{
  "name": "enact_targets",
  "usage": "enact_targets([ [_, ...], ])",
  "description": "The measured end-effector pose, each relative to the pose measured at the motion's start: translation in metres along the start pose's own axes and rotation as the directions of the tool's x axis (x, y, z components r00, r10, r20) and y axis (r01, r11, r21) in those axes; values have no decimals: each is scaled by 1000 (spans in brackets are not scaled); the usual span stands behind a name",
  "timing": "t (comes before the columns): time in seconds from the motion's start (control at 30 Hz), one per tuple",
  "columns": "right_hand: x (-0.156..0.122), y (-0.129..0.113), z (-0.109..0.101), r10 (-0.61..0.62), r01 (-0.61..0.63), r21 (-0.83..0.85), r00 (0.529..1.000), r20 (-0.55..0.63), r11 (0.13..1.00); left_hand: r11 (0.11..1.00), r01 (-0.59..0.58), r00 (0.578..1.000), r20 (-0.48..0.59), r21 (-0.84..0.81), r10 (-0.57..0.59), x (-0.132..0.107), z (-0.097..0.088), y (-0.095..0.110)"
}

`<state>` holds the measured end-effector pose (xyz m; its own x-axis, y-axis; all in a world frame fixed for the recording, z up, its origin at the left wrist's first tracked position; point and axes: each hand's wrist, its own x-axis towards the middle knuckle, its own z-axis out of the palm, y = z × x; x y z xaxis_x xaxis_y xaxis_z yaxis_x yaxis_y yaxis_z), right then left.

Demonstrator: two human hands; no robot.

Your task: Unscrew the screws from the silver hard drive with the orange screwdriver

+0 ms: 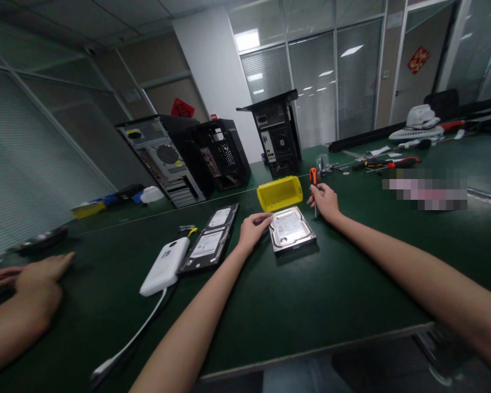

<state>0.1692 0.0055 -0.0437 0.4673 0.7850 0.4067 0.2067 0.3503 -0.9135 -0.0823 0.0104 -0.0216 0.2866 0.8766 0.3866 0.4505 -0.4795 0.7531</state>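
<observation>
A silver hard drive [290, 226] lies flat on the green table in front of me, label side up. At its far left corner, my left hand [253, 229] grips the edge with fingers and thumb close together. My right hand [326, 201], just right of the drive, is closed around a screwdriver [313, 176] with an orange and black handle. The screwdriver stands nearly upright, its shaft pointing down beside the drive rather than on it. Right behind the drive sits an open yellow case [280, 194].
Two more hard drives [208, 243] and a white power bank [166, 266] with a cable lie left. Computer cases [167, 158] stand behind. Pliers and tools [387, 162] lie back right. Another person's hands [41, 273] rest at the far left. The table's front edge [311, 349] is near me.
</observation>
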Motion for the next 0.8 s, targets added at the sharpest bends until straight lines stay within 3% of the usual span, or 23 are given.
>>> enact_targets([
  [0.13, -1, -1, -1, 35, -35, 25, 999, 0, 999, 1000, -3, 1000, -22, 9, 3, -2, -1, -2],
  [0.33, -3, -5, -3, 75, -74, 25, 997, -14, 997, 981, -155, 988, 24, 117, 153, -7, 0, 12],
  [0.6, -4, -6, -3, 92, -92, 17, 996, -6, 996, 945, -221, 975, 65, 242, 212, -13, 1, 28],
  [0.8, -3, -6, -3, 114, -114, 22, 993, -22, 993, 771, -330, 943, 143, 545, 302, -13, 1, 41],
])
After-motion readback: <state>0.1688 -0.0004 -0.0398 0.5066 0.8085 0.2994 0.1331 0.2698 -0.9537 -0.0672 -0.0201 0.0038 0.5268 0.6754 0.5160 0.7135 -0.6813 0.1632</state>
